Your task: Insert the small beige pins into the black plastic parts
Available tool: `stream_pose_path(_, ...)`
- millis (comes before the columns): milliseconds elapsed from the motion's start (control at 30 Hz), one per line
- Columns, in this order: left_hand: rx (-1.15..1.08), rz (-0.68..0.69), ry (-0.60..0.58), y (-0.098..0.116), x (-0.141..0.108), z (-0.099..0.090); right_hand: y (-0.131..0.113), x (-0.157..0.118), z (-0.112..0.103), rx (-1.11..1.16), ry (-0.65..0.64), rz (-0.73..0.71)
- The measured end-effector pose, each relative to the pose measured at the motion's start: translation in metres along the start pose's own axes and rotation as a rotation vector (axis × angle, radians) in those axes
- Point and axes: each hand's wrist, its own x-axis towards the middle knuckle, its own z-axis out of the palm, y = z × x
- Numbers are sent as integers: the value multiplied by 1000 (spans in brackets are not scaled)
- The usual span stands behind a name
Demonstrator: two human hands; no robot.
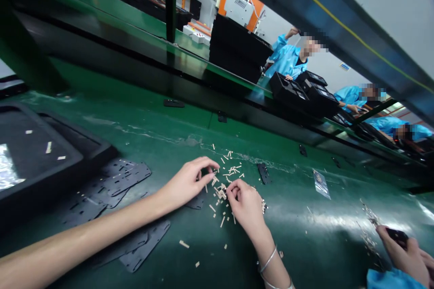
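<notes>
Small pale strips (232,170) lie scattered on the green table (162,135) in front of me. My left hand (195,178) hovers at their left edge, thumb and fingers curved and apart, with nothing visible between them. At the right side of the pile my right hand (244,198) has thumb and fingertips pinched together; a tiny dark thing shows at the tips, too small to name. Thin black plates (130,176) with cut-outs lie beside and under my left forearm. Beyond my right hand is a small black part (263,173).
Black trays (91,144) stand at the left. A clear plastic bag (320,184) lies to the right. Another person's hands (403,253) hold a black piece at the lower right. People in blue work behind the dark rail (190,79), near black boxes (288,90).
</notes>
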Motion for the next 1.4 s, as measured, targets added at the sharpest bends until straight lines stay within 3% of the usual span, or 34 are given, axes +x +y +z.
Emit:
stream_pose_path(200,155,143,-92,-3,-10,19,-1,1,-6,50,-13,14)
stream_pose_path(400,363,174,-157,-6,-13,21,2,1,-11,-15,-54,49)
stream_pose_path(633,660,387,-224,-4,-23,33,-1,1,-13,-78,23,54)
stream_pose_path(800,744,449,-273,-4,-29,43,-5,1,-7,-131,-34,12)
stream_pose_path(1000,604,434,-306,-3,-29,40,3,2,-16,-46,2,108)
stream_pose_path(1100,371,310,-215,0,-27,34,4,2,-20,119,16,148)
stream_pose_path(1233,29,47,-12,5,-21,29,-1,1,-20,404,-96,99)
stream_pose_path(1400,-139,2,-64,8,-18,28,-11,-3,-14,543,-137,70)
